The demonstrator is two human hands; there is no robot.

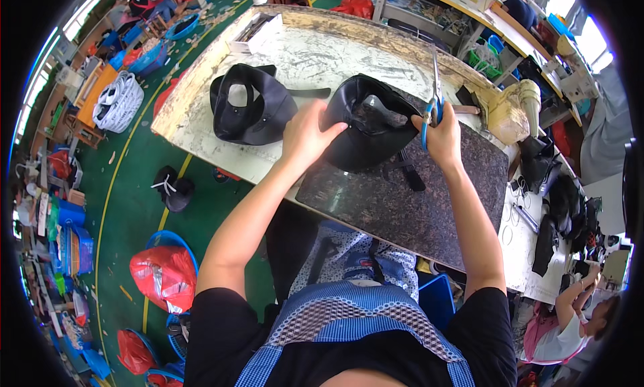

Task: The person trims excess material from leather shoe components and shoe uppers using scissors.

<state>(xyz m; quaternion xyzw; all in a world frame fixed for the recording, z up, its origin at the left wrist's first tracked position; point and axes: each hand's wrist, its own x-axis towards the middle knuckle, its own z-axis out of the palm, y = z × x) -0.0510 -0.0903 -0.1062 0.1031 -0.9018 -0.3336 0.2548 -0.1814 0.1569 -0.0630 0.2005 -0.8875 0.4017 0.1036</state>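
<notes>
A black cap (pixel 365 145) with a smooth, leather-like surface sits in front of me, its hollow inside facing up. My left hand (pixel 308 135) grips its left side, the thumb lying over the edge and the other fingers mostly hidden. In my right hand (pixel 443 140) are scissors with blue handles (pixel 432 112), their blades pointing away from me. That hand's thumb reaches toward the cap's right edge; whether it presses on it I cannot tell. A second black cap (pixel 272 112) rests to the left, also with its inside showing.
Under the held cap lies a dark speckled stone slab (pixel 402 212), with a black strap (pixel 410 172) on it. The worn white worktable (pixel 315 48) has a raised wooden rim. A white box (pixel 258 35) stands far left, a yellowish machine part (pixel 510 112) right. Another person (pixel 570 320) works at lower right.
</notes>
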